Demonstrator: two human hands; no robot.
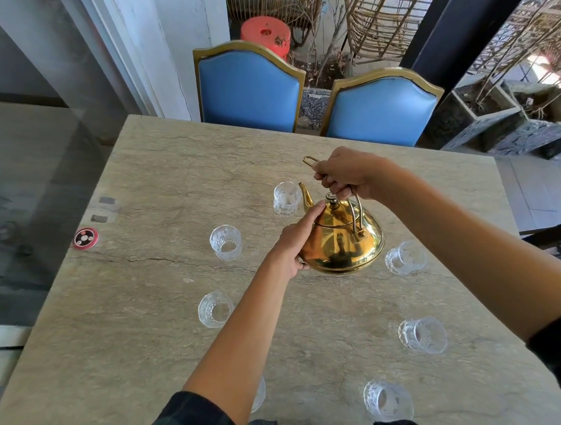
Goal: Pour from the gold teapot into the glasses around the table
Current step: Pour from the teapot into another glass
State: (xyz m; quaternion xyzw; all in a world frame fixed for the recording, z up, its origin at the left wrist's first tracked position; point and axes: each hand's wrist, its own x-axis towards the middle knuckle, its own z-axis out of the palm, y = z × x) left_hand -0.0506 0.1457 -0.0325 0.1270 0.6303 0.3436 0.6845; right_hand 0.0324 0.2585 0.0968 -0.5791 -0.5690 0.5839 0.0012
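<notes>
The gold teapot [342,244] is near the middle of the stone table [148,345], its spout aimed at the far clear glass [286,198]. My right hand [347,175] grips the teapot's top handle. My left hand [297,241] presses against the pot's left side, a finger on the lid. Several clear cut glasses ring the pot: one at the left [225,242], one lower left [214,309], one at the right [405,258], one lower right [423,335], one near me [387,400]. Another glass [259,394] is mostly hidden behind my left forearm.
Two blue chairs with gold frames [250,88] [382,106] stand at the table's far edge. A red round call button [85,238] lies on the table's left side. Stone planters [489,113] and wicker chairs sit beyond, to the right.
</notes>
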